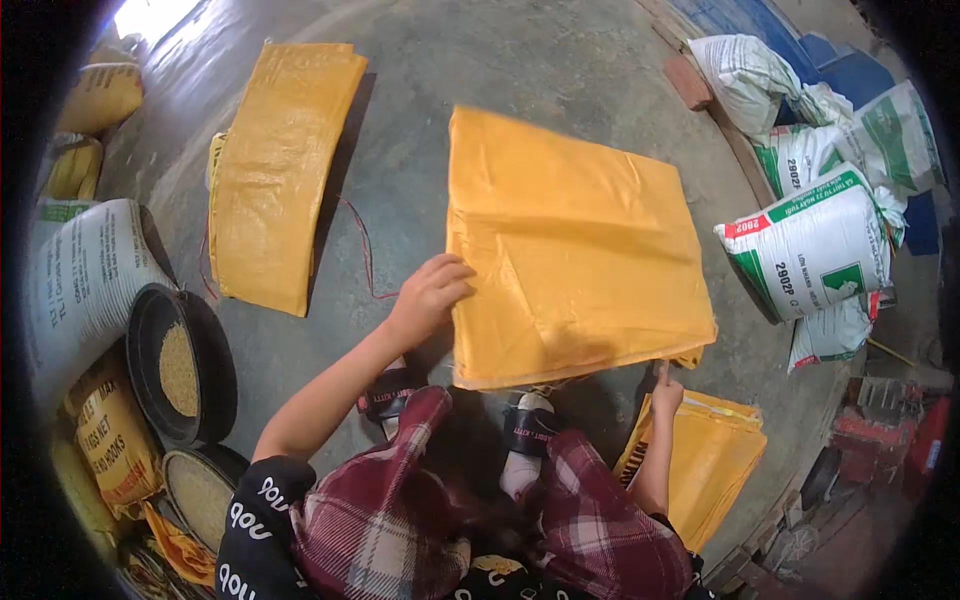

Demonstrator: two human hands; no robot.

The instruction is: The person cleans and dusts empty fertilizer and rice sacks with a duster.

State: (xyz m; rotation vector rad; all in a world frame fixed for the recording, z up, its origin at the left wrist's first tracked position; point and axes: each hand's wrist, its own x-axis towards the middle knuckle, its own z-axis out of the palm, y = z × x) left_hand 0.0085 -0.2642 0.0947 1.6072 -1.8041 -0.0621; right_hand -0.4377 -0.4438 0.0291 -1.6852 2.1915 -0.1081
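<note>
A folded yellow sack [580, 250] is raised in front of my knees. My left hand [436, 292] grips its left edge, fingers on the near face. Below the sack's lower right corner, my right hand [666, 390] has its fingers closed near the edge; what they hold is too small to tell. Beside my right forearm lies a pile of folded yellow sacks [715, 460]. Another tall stack of folded yellow sacks [285, 180] lies on the floor at the upper left, with a thin red string [366, 245] next to it.
Filled white and green sacks [810, 245] stand at the right near a brick [687, 82]. On the left are a black basin [160, 365] of grain, a second basin [205, 490] and a large white sack [95, 280]. My sandalled foot [527, 430] is below the raised sack.
</note>
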